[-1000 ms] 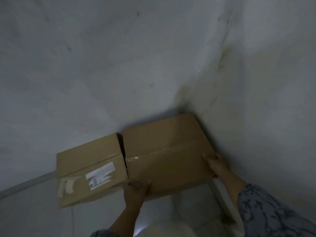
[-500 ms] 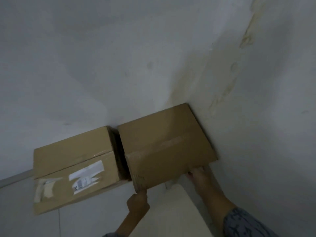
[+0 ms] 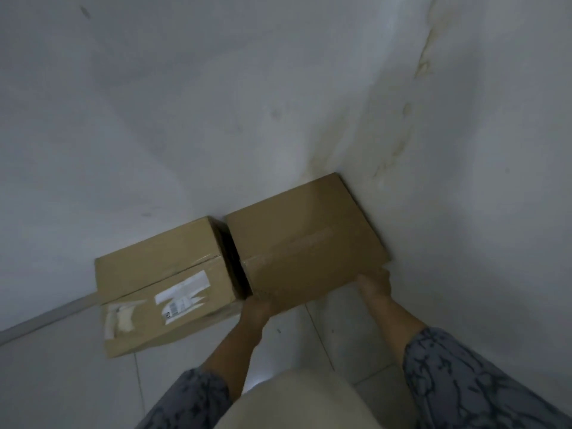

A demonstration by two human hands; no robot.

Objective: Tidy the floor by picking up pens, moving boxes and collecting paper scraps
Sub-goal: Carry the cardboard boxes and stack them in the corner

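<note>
Bare room corner (likely storage): stained white walls (image 3: 464,150); tiled floor (image 3: 62,382); cardboard boxes (image 3: 161,274).

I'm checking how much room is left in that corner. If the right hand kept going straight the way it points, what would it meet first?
The right hand is already at the near edge of the right-hand box; going on, it would press into that box, which looks tight against the wall, though depth is unclear.

Stained white walls (image 3: 185,119) (meeting in a corner), pale tiled floor (image 3: 62,382)
</note>
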